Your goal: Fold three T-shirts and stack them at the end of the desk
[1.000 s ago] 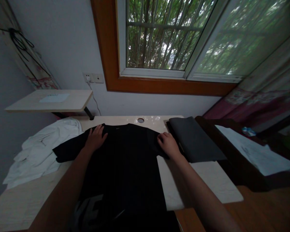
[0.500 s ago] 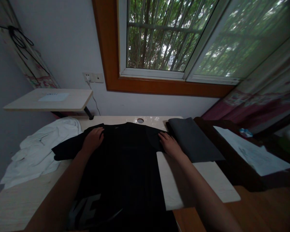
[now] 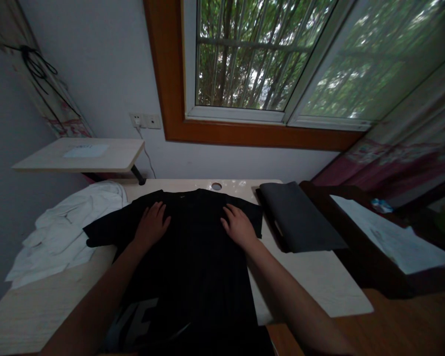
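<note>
Shirt: we have a black T-shirt spread on the pale table, directly under both hands, with most of its body on the wearer's side of them.
Long axis: we read it running from the collar at the far side back toward the person; the near end goes too dark for us to tell the hem.
Left hand: we see the left hand palm down on the upper chest, fingers loosely apart, no cloth visibly pinched.
Right hand: we see the right hand palm down at the opposite chest side, fingers a bit curled, thumb off to the side, nothing visibly gripped; pressure we can't tell.
Collar: beyond the hands and between them; we call neither clearly nearer.
Sleeves: outside each hand; we have the left one's end over the white cloth, the right one just beside the grey folder, contact unclear.
</note>
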The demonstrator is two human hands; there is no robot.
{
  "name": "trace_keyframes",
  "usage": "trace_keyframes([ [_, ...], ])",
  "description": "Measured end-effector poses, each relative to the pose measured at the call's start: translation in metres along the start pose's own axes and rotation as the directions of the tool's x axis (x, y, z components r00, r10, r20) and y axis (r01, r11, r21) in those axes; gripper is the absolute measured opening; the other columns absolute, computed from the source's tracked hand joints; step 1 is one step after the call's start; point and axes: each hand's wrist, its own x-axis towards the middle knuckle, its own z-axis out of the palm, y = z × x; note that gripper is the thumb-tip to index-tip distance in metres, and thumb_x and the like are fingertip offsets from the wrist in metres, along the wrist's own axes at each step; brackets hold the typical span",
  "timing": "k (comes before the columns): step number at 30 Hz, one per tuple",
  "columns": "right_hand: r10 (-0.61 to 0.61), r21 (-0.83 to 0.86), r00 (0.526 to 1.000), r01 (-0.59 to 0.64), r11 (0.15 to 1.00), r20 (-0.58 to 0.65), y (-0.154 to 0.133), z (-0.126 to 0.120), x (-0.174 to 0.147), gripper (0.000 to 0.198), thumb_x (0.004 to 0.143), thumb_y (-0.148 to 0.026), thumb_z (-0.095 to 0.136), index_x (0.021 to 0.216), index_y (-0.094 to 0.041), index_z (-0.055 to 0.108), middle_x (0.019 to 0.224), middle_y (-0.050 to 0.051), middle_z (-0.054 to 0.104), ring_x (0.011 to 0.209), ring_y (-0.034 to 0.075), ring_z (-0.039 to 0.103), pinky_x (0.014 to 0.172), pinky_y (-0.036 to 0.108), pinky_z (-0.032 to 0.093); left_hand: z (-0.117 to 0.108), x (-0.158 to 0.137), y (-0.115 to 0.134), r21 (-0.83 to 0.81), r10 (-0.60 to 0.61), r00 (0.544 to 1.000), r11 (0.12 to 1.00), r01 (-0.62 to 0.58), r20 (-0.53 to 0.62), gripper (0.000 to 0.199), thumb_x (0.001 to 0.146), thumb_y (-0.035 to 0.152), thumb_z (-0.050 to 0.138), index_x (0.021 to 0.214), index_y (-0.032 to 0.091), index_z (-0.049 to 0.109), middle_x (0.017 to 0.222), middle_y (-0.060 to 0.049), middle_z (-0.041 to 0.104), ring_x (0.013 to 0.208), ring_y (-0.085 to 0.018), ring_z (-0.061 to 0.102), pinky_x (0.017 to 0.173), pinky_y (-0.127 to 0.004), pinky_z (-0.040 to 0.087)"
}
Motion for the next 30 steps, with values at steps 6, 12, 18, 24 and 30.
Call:
trace_keyframes([
  [6, 0.026, 0.006, 1.0, -0.026, 1.0, 0.013, -0.001, 0.018, 0.003, 0.058, 0.102, -0.047, 0.042, 0.153, -0.019, 0.045, 0.159, 0.011, 0.043, 0.148, 0.031, 0.035, 0.122, 0.051, 0.027, 0.004, 0.017, 0.001, -0.052, 0.015, 0.999, 0.999, -0.012, 0.049, 0.057, 0.101, 0.045, 0.036, 0.147, 0.013, 0.048, 0.158, -0.016, 0.042, 0.149, -0.03, 0.035, 0.123, -0.053, 0.027],
  [12, 0.082, -0.02, 0.995, -0.081, 0.997, 0.056, 0.029, 0.021, 0.018, 0.057, 0.104, -0.049, 0.035, 0.154, -0.021, 0.042, 0.162, 0.007, 0.038, 0.152, 0.028, 0.029, 0.123, 0.052, 0.024, 0.015, 0.042, 0.003, -0.07, 0.036, 0.998, 0.997, -0.032, 0.056, 0.061, 0.101, 0.047, 0.034, 0.15, 0.012, 0.044, 0.16, -0.017, 0.04, 0.15, -0.029, 0.033, 0.123, -0.055, 0.025],
  [18, 0.12, -0.026, 0.988, -0.118, 0.993, 0.094, 0.046, 0.03, 0.037, 0.06, 0.104, -0.052, 0.031, 0.156, -0.024, 0.038, 0.165, 0.006, 0.033, 0.154, 0.027, 0.024, 0.123, 0.053, 0.022, 0.024, 0.071, 0.005, -0.09, 0.065, 0.996, 0.994, -0.06, 0.054, 0.062, 0.102, 0.049, 0.032, 0.152, 0.014, 0.042, 0.162, -0.015, 0.038, 0.152, -0.028, 0.03, 0.123, -0.054, 0.023],
  [24, 0.128, -0.037, 0.981, -0.124, 0.992, 0.147, 0.059, 0.036, 0.058, 0.063, 0.104, -0.056, 0.027, 0.158, -0.026, 0.033, 0.167, 0.003, 0.027, 0.155, 0.026, 0.02, 0.124, 0.052, 0.019, 0.032, 0.091, -0.002, -0.086, 0.073, 0.994, 0.994, -0.066, 0.084, 0.063, 0.102, 0.048, 0.032, 0.154, 0.016, 0.038, 0.164, -0.014, 0.034, 0.153, -0.026, 0.028, 0.124, -0.053, 0.02],
  [30, 0.116, -0.025, 0.98, -0.113, 0.993, 0.16, 0.065, 0.038, 0.07, 0.064, 0.104, -0.056, 0.027, 0.159, -0.025, 0.033, 0.167, 0.003, 0.026, 0.155, 0.025, 0.019, 0.125, 0.052, 0.018, 0.035, 0.099, -0.003, -0.078, 0.057, 0.994, 0.996, -0.05, 0.095, 0.065, 0.101, 0.049, 0.031, 0.154, 0.013, 0.038, 0.164, -0.015, 0.032, 0.153, -0.027, 0.027, 0.124, -0.054, 0.019],
])
